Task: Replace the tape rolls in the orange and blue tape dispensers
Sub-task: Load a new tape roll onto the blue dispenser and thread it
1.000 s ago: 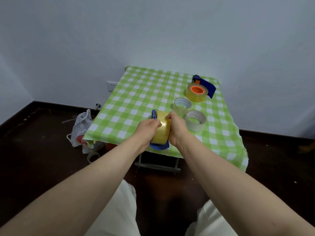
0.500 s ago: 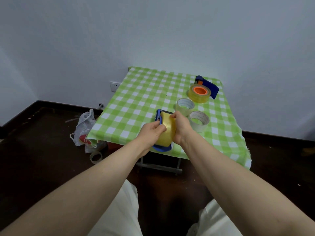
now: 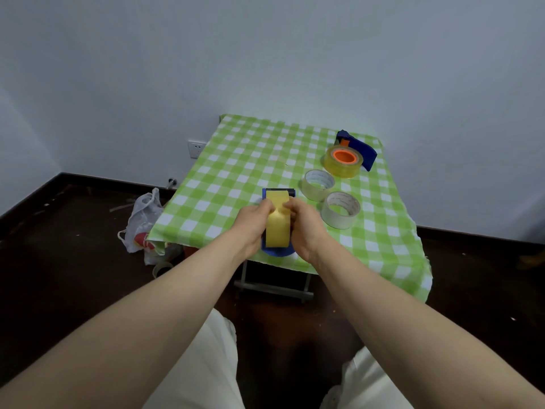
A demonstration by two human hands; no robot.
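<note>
**Both hands working the yellow roll in the near blue dispenser**

At the centre of the frame, by the near edge of the green-and-white checked tabletop (image 3: 236,160), the left hand (image 3: 253,224) and the right hand (image 3: 305,227) are gripping the wide yellow tape roll (image 3: 278,231) from either side, with their fingers curling onto its upper part. The roll is standing on edge inside the blue plastic tape dispenser (image 3: 278,252), whose rounded end is showing below it and whose dark front end is showing above it.

Judging from this, the person is seating or threading the roll. The next move is probably calling for finding the tape's free end and leading it forward to the cutter while one hand is steadying the frame.

In the upper right, the dark blue dispenser with an orange hub (image 3: 359,150) is lying flat and carrying a clear yellowish tape roll (image 3: 343,168). The upper whitish tape roll (image 3: 318,184) and the lower whitish tape roll (image 3: 340,210) are lying loose between the two dispensers; whether they are fresh or spent is not showing.

The hands are hiding the near dispenser's hub and the tape's loose end, so I cannot tell whether the roll is going on or coming off.
</note>
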